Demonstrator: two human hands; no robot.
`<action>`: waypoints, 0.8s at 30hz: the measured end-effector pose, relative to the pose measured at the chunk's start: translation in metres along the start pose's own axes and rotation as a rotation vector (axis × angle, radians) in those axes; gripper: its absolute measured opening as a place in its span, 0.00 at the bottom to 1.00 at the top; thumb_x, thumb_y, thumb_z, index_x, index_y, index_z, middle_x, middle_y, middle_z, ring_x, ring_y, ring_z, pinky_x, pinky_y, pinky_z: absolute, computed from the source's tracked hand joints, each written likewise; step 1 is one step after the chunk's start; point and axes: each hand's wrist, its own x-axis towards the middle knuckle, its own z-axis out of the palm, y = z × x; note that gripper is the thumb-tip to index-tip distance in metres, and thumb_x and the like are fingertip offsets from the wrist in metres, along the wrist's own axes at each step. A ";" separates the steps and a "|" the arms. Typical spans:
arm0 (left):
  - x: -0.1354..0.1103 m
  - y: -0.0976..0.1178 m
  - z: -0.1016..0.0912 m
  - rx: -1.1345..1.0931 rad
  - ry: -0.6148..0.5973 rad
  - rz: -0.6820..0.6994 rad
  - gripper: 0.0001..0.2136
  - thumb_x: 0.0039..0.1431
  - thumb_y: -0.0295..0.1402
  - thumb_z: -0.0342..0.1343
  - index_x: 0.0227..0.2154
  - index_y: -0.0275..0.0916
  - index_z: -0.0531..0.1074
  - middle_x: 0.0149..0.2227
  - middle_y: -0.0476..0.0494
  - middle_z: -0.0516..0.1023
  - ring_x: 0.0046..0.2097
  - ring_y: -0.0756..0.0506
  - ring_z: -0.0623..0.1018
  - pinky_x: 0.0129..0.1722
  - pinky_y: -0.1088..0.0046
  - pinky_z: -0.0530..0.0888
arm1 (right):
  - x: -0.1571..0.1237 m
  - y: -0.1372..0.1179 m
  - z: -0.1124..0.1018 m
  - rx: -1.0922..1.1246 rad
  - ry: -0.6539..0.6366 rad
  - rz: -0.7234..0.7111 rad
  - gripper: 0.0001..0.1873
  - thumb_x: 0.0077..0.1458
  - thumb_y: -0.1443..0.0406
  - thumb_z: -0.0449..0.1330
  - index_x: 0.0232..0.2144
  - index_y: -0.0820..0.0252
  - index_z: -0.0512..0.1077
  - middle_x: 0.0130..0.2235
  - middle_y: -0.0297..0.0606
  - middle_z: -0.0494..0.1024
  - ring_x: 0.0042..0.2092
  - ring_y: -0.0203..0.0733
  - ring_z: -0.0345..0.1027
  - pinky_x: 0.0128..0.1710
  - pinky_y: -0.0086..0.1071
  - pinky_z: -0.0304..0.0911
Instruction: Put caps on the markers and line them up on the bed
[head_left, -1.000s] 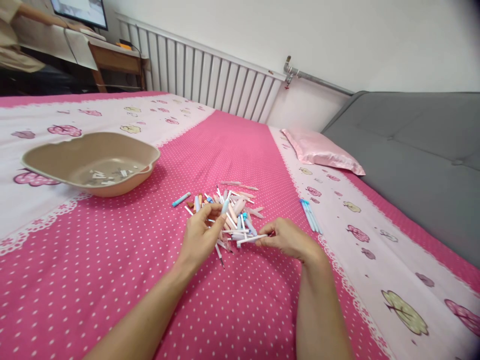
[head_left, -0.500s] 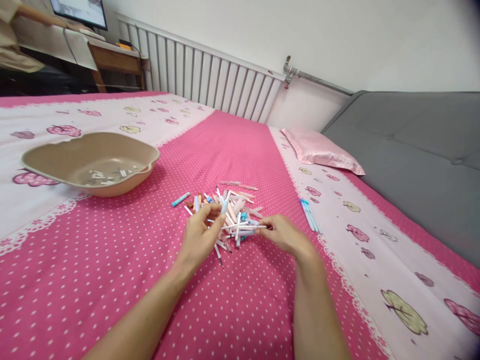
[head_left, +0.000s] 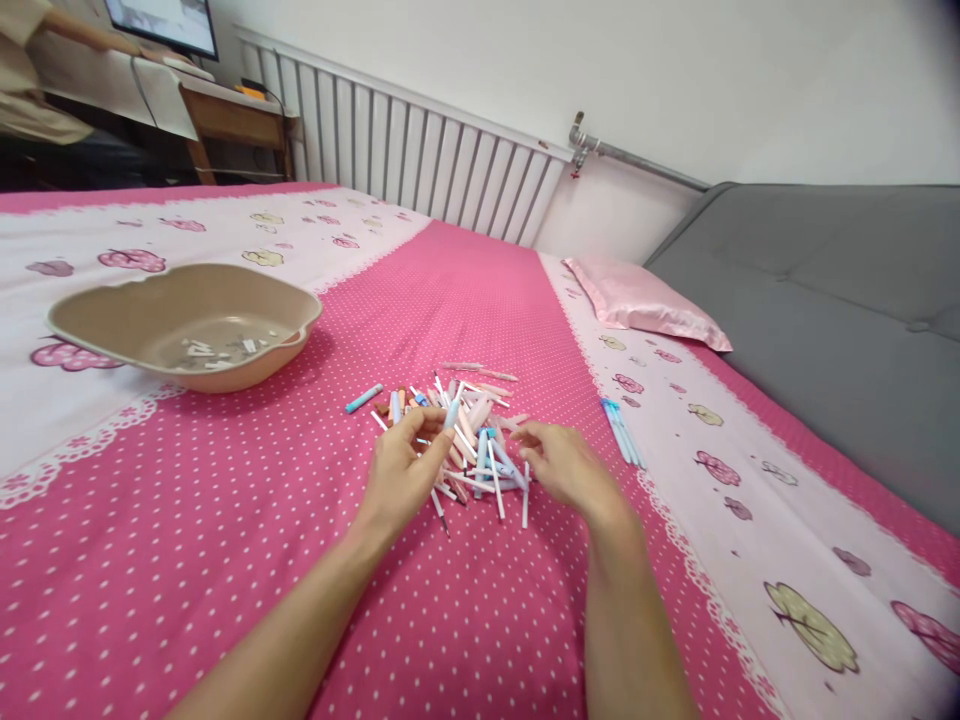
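A heap of several pens and pen parts (head_left: pixel 466 430), white, blue, pink and orange, lies on the pink dotted bedspread (head_left: pixel 225 560). My left hand (head_left: pixel 405 475) rests at the heap's near left edge, its fingers pinched on a light blue pen (head_left: pixel 451 412) that points up and away. To the right of the heap, my right hand (head_left: pixel 564 465) has its fingers loosely apart, the fingertips touching pens at the edge, and it holds nothing. A white refill (head_left: pixel 525 482) lies just in front of it.
A beige basin (head_left: pixel 112 318) with small white bits inside stands at the left. A few blue pens (head_left: pixel 621 430) lie apart at the right. Further back are a pink pillow (head_left: pixel 645 300), a grey sofa (head_left: pixel 832 320) and a radiator (head_left: pixel 420 150). Another person's sleeve (head_left: pixel 30 60) shows top left.
My right hand has let go of the white pen it held by the end; that pen now lies on the heap. The hand has moved left toward the heap. My left hand has stayed put.
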 end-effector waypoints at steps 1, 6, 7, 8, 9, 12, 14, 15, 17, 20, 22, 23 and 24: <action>0.000 0.000 0.000 0.000 0.000 0.003 0.07 0.54 0.34 0.54 0.34 0.36 0.71 0.30 0.47 0.74 0.32 0.48 0.73 0.31 0.75 0.67 | 0.000 -0.002 0.001 0.019 -0.019 -0.030 0.15 0.54 0.68 0.53 0.43 0.55 0.72 0.42 0.38 0.77 0.44 0.40 0.69 0.39 0.29 0.57; 0.001 -0.001 0.001 -0.007 -0.006 0.001 0.08 0.54 0.34 0.54 0.34 0.36 0.71 0.31 0.46 0.74 0.32 0.48 0.73 0.31 0.74 0.68 | 0.002 -0.016 0.011 -0.069 -0.097 -0.021 0.13 0.45 0.68 0.60 0.37 0.55 0.73 0.38 0.36 0.77 0.39 0.39 0.69 0.33 0.27 0.54; 0.001 -0.001 0.001 -0.012 -0.007 -0.002 0.08 0.54 0.34 0.54 0.34 0.36 0.71 0.31 0.46 0.74 0.32 0.48 0.74 0.31 0.74 0.68 | 0.002 -0.019 0.013 -0.099 -0.085 -0.010 0.12 0.45 0.68 0.60 0.36 0.55 0.73 0.38 0.37 0.77 0.38 0.40 0.69 0.32 0.27 0.53; 0.001 -0.001 0.001 -0.019 -0.011 -0.005 0.08 0.54 0.34 0.54 0.34 0.36 0.71 0.31 0.46 0.74 0.32 0.48 0.74 0.31 0.74 0.68 | 0.002 -0.022 0.014 -0.124 -0.070 -0.004 0.11 0.45 0.68 0.60 0.36 0.55 0.73 0.37 0.37 0.77 0.38 0.40 0.69 0.31 0.28 0.52; 0.001 0.000 0.001 -0.028 -0.015 -0.009 0.08 0.54 0.34 0.54 0.34 0.35 0.71 0.31 0.46 0.74 0.32 0.48 0.74 0.32 0.74 0.69 | 0.001 -0.024 0.015 -0.145 -0.058 0.000 0.11 0.46 0.68 0.59 0.35 0.56 0.73 0.37 0.38 0.77 0.38 0.40 0.69 0.30 0.28 0.51; 0.000 0.001 0.001 -0.045 -0.017 -0.015 0.08 0.53 0.34 0.54 0.34 0.35 0.70 0.30 0.46 0.74 0.32 0.48 0.74 0.32 0.74 0.69 | 0.000 -0.029 0.017 -0.183 -0.046 0.008 0.09 0.48 0.69 0.56 0.34 0.57 0.73 0.35 0.39 0.77 0.37 0.40 0.69 0.28 0.28 0.49; 0.000 0.001 0.001 -0.042 -0.015 -0.013 0.08 0.53 0.34 0.54 0.34 0.36 0.71 0.31 0.46 0.74 0.32 0.48 0.74 0.32 0.74 0.69 | 0.000 -0.029 0.017 -0.184 -0.045 -0.009 0.09 0.48 0.70 0.56 0.33 0.57 0.73 0.35 0.38 0.77 0.36 0.41 0.69 0.28 0.29 0.49; 0.000 0.001 0.001 -0.042 -0.014 -0.014 0.08 0.53 0.34 0.54 0.34 0.36 0.71 0.30 0.46 0.74 0.32 0.48 0.74 0.31 0.74 0.68 | 0.001 -0.029 0.017 -0.174 -0.046 -0.027 0.09 0.47 0.70 0.57 0.32 0.57 0.73 0.34 0.38 0.77 0.36 0.41 0.69 0.29 0.29 0.50; 0.000 0.002 0.001 -0.050 -0.015 -0.021 0.08 0.53 0.35 0.55 0.34 0.36 0.71 0.30 0.46 0.74 0.32 0.48 0.74 0.31 0.74 0.68 | 0.001 -0.028 0.017 -0.145 -0.054 -0.064 0.09 0.45 0.71 0.57 0.31 0.58 0.73 0.33 0.38 0.77 0.35 0.41 0.69 0.30 0.29 0.51; 0.000 0.001 0.001 -0.068 -0.005 -0.026 0.09 0.53 0.35 0.55 0.34 0.36 0.71 0.30 0.46 0.74 0.31 0.48 0.74 0.31 0.74 0.69 | -0.001 -0.027 0.012 -0.068 -0.061 -0.085 0.11 0.43 0.70 0.57 0.32 0.58 0.74 0.33 0.38 0.77 0.35 0.40 0.68 0.31 0.28 0.53; 0.000 0.001 0.002 -0.077 -0.007 -0.023 0.09 0.53 0.35 0.55 0.34 0.36 0.71 0.29 0.46 0.74 0.31 0.48 0.74 0.30 0.74 0.69 | -0.004 -0.026 0.008 -0.007 -0.068 -0.091 0.14 0.42 0.68 0.58 0.35 0.58 0.74 0.33 0.38 0.77 0.34 0.40 0.68 0.31 0.28 0.53; 0.000 0.000 0.002 -0.079 -0.009 -0.022 0.09 0.53 0.35 0.55 0.34 0.36 0.71 0.29 0.46 0.74 0.31 0.48 0.74 0.30 0.74 0.69 | -0.006 -0.026 0.006 0.019 -0.078 -0.092 0.15 0.43 0.67 0.57 0.37 0.59 0.75 0.32 0.37 0.77 0.34 0.40 0.68 0.31 0.28 0.54; 0.000 0.000 0.001 -0.076 -0.011 -0.022 0.09 0.53 0.35 0.55 0.34 0.36 0.71 0.30 0.46 0.75 0.31 0.48 0.74 0.31 0.74 0.69 | -0.008 -0.025 0.003 0.038 -0.090 -0.094 0.16 0.43 0.67 0.57 0.37 0.59 0.75 0.32 0.37 0.77 0.33 0.40 0.68 0.31 0.28 0.54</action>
